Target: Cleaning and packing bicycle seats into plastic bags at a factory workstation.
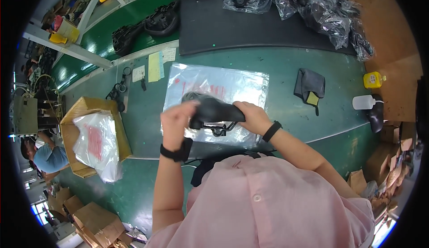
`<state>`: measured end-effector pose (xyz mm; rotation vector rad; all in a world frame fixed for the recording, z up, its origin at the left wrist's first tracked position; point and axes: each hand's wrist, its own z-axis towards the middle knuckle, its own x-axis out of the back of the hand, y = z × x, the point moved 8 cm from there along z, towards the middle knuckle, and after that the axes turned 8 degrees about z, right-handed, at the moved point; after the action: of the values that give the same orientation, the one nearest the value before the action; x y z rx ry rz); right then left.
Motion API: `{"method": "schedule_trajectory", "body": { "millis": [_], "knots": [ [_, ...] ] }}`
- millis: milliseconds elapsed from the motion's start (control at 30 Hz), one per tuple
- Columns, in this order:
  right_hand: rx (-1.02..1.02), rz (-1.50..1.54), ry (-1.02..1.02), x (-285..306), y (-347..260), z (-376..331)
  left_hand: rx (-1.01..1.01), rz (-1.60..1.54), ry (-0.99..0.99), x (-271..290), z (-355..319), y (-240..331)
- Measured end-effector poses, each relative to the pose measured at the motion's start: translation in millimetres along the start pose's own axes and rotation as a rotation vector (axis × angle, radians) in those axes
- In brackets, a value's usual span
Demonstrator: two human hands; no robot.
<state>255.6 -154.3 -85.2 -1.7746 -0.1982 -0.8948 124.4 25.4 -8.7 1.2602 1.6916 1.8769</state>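
A black bicycle saddle with metal rails on its underside is held above the plastic bags. My right hand grips its narrow right end, the thumb and fingers closed around it. At the wide left end is my left hand, smeared by motion, with its fingers curled in some way. Whether it touches the saddle or holds something, I cannot tell. Under both hands lie clear plastic bags with red print, flat on the green table.
At left stands a cardboard box of clear bags. Plastic-wrapped saddles lie on a black mat at the back. A dark cloth, a yellow bottle and a white bottle are to the right; scissors lie left.
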Motion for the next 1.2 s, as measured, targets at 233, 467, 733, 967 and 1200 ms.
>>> {"method": "schedule_trajectory", "body": {
  "millis": [233, 467, 733, 967, 1200],
  "knots": [
    [-0.372, 0.813, -0.128, -13, 32, -8, -0.347, 0.676, 0.020, 17, -32, -8],
    [-0.241, 0.859, 0.080, -25, 34, 16, -0.988, 0.290, -0.506, -144, -87, 122],
    [-0.343, 0.532, 0.213, 43, 80, 35, -0.926, 0.279, -0.737, -175, -49, 139],
    [-0.598, 1.502, 0.482, 126, 173, 82, -0.319, 0.045, -0.461, -148, 108, 39],
    [-0.497, 1.481, 0.605, 208, 268, 222, -0.460, 0.834, 0.032, -126, 332, -40]
  ]
}}
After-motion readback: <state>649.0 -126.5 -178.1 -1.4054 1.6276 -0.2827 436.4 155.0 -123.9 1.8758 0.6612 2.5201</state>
